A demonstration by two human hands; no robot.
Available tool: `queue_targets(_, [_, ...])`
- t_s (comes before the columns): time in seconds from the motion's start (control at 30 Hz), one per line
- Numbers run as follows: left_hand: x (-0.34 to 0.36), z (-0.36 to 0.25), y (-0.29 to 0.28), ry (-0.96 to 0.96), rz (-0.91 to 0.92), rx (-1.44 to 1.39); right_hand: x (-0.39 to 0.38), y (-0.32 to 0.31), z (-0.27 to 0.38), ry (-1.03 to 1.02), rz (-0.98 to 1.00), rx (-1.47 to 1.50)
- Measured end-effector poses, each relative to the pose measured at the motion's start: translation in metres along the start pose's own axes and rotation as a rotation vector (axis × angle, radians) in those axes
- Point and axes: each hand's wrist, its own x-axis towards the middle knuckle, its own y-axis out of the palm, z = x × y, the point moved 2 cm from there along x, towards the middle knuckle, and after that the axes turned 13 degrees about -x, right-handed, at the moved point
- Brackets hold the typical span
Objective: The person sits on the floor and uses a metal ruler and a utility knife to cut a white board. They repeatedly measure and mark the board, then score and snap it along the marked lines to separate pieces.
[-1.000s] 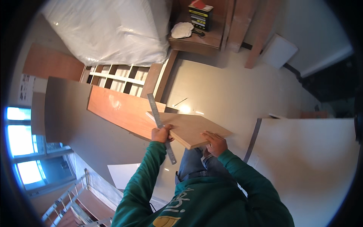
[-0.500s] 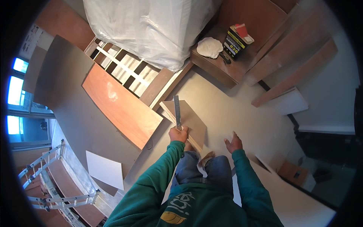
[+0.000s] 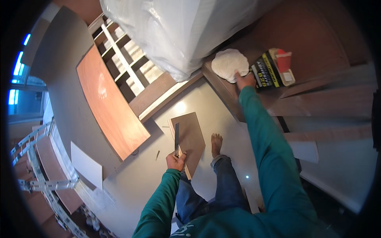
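My left hand (image 3: 175, 161) is closed around a long, flat, dark metal file (image 3: 177, 137), which points away from me. The same hand grips the near left edge of a brown-faced board (image 3: 192, 141) with pale edges, tilted in front of my legs. Far off to the right, my right hand (image 3: 246, 81) reaches down onto a low brown wooden platform (image 3: 222, 91). Its thumb side touches a bundled white cloth (image 3: 230, 65), and a black and yellow adhesive box (image 3: 268, 70) stands right beside it. Its other fingers, and anything under them, are hidden.
A large plastic-wrapped bulk (image 3: 170, 35) stands at the far side, beside a slatted wooden frame (image 3: 127, 59). An orange-brown curved panel (image 3: 107, 99) lies on a big grey sheet (image 3: 63, 79) at left. A ladder (image 3: 47, 185) is at lower left; long boards (image 3: 329, 101) lean at right.
My right hand has gone from beside my leg up to the platform, now covering the small black tool that lay by the cloth. My left hand keeps its hold on the file and board.
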Motion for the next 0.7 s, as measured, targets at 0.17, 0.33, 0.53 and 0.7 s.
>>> queue_targets(0.17, [-0.023, 0.003, 0.014, -0.099, -0.117, 0.06, 0.029, 0.041, 0.035, 0.142, -0.028, -0.302])
queue_targets(0.33, [-0.023, 0.003, 0.034, -0.136, -0.129, 0.0, 0.051, 0.039, 0.028, 0.083, 0.021, 0.112])
queue_targets(0.53, [-0.029, 0.011, 0.015, -0.226, -0.205, -0.135, -0.128, -0.045, 0.018, -0.427, 0.043, -0.108])
queue_targets(0.7, [-0.01, 0.03, 0.017, -0.058, -0.391, -0.155, -0.282, 0.024, -0.073, -0.579, 0.4, 0.35])
